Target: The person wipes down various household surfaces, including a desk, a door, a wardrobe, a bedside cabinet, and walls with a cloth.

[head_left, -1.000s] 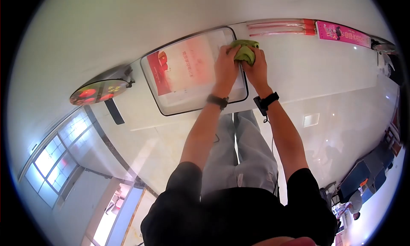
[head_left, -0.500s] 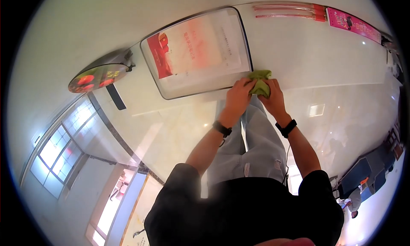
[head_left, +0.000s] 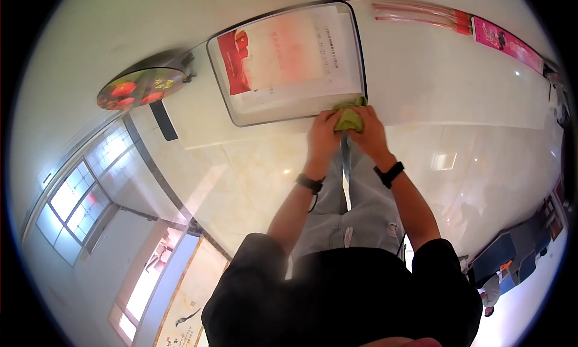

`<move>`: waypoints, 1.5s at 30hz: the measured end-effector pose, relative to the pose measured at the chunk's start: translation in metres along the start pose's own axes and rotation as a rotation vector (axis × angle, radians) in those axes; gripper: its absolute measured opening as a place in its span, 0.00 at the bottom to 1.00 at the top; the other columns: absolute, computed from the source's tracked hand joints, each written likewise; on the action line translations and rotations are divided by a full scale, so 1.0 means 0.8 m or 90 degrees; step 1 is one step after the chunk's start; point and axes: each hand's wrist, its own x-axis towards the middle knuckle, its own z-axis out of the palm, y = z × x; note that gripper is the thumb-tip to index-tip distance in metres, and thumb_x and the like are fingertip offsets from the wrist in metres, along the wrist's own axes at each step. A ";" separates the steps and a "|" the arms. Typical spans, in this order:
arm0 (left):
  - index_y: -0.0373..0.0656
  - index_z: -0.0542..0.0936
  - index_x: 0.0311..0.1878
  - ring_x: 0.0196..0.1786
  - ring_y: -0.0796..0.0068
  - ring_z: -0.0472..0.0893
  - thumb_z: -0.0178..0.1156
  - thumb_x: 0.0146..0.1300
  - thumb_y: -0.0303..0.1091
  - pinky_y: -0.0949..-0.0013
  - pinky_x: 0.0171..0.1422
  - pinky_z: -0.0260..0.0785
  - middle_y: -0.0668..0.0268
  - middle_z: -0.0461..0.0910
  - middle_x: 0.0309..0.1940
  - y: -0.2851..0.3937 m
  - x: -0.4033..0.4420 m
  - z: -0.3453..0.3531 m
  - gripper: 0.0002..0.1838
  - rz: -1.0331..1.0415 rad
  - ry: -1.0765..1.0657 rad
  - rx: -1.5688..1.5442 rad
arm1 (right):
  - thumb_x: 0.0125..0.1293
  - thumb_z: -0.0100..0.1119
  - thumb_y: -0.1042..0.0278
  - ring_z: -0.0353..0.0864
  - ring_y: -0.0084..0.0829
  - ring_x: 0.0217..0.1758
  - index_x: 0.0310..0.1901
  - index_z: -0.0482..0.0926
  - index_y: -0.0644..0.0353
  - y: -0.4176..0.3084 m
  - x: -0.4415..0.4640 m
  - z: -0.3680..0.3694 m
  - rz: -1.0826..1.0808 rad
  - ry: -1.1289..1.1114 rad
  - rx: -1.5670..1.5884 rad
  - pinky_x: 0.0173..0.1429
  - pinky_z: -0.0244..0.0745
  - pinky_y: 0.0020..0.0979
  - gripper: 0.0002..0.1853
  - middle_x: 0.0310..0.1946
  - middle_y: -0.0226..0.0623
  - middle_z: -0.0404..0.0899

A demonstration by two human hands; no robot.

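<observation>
Tabletop (head_left: 445, 88), pale and glossy, is being viewed from above, spanning ten o'clock to two o'clock. At five o'clock, a black shirt (head_left: 355, 293) is being worn by the person, with grey trousers (head_left: 367, 226) being shown above it, toward the table. At twelve o'clock, a dark-rimmed panel (head_left: 283, 113) with rounded corners is being supported by the tabletop. Inside its rim, papers (head_left: 286, 52) with a red left end are being shown; whether they are being covered by the panel cannot be told. At ten o'clock, an oval picture-faced stand (head_left: 141, 93) is being seen, with a dark strip (head_left: 163, 120) just beside it. Toward two o'clock, a pink box (head_left: 507, 44) is being touched or nearly touched by slim red-ended packets (head_left: 421, 17). At four o'clock of the panel, by its near corner, a crumpled green cloth (head_left: 350, 119) is being gripped between the left hand (head_left: 325, 136) and the right hand (head_left: 371, 136), both with bent fingers closed on it. On each wrist, a black band (head_left: 310, 183) is being worn.
</observation>
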 end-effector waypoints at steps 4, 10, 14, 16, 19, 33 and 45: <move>0.50 0.80 0.57 0.52 0.59 0.78 0.64 0.51 0.23 0.62 0.52 0.75 0.64 0.77 0.50 0.027 0.008 0.029 0.27 0.023 -0.038 -0.044 | 0.49 0.68 0.74 0.78 0.48 0.49 0.57 0.74 0.51 0.015 -0.004 -0.039 -0.024 0.034 -0.023 0.49 0.78 0.41 0.29 0.48 0.42 0.74; 0.51 0.79 0.59 0.53 0.60 0.78 0.63 0.52 0.23 0.60 0.51 0.75 0.65 0.77 0.50 0.008 0.002 -0.008 0.28 -0.018 -0.103 -0.064 | 0.49 0.69 0.76 0.78 0.48 0.48 0.58 0.73 0.52 -0.011 -0.010 -0.016 -0.001 -0.002 -0.088 0.48 0.78 0.40 0.31 0.49 0.40 0.74; 0.50 0.80 0.57 0.52 0.61 0.78 0.63 0.51 0.23 0.61 0.50 0.76 0.67 0.77 0.48 -0.054 -0.012 -0.044 0.26 0.003 -0.058 -0.068 | 0.49 0.69 0.75 0.78 0.48 0.48 0.59 0.73 0.51 -0.046 -0.006 0.041 -0.025 -0.027 -0.068 0.49 0.79 0.40 0.32 0.50 0.41 0.73; 0.50 0.80 0.55 0.51 0.62 0.79 0.64 0.50 0.24 0.61 0.49 0.76 0.68 0.77 0.47 -0.089 -0.013 -0.067 0.25 0.014 -0.030 -0.065 | 0.49 0.69 0.74 0.78 0.49 0.49 0.59 0.73 0.51 -0.065 -0.001 0.077 -0.044 -0.035 -0.075 0.48 0.79 0.41 0.32 0.50 0.41 0.73; 0.50 0.81 0.54 0.50 0.61 0.79 0.64 0.49 0.24 0.61 0.49 0.76 0.67 0.77 0.47 -0.142 -0.020 -0.104 0.25 0.000 -0.019 -0.060 | 0.50 0.68 0.72 0.78 0.49 0.48 0.59 0.73 0.50 -0.099 0.005 0.137 -0.029 -0.041 -0.075 0.48 0.79 0.41 0.31 0.50 0.41 0.73; 0.46 0.78 0.56 0.49 0.52 0.79 0.63 0.53 0.20 0.58 0.50 0.74 0.59 0.77 0.48 -0.295 0.004 -0.290 0.25 -0.081 0.119 -0.165 | 0.49 0.67 0.75 0.74 0.55 0.53 0.62 0.70 0.53 -0.260 0.074 0.354 -0.116 0.029 -0.084 0.53 0.76 0.44 0.35 0.53 0.49 0.69; 0.47 0.77 0.53 0.46 0.48 0.80 0.62 0.58 0.29 0.54 0.44 0.74 0.58 0.77 0.48 -0.312 0.154 -0.285 0.18 -0.090 0.254 -0.202 | 0.54 0.62 0.78 0.73 0.60 0.55 0.60 0.70 0.56 -0.318 0.226 0.363 -0.189 0.166 -0.213 0.55 0.74 0.48 0.29 0.57 0.55 0.69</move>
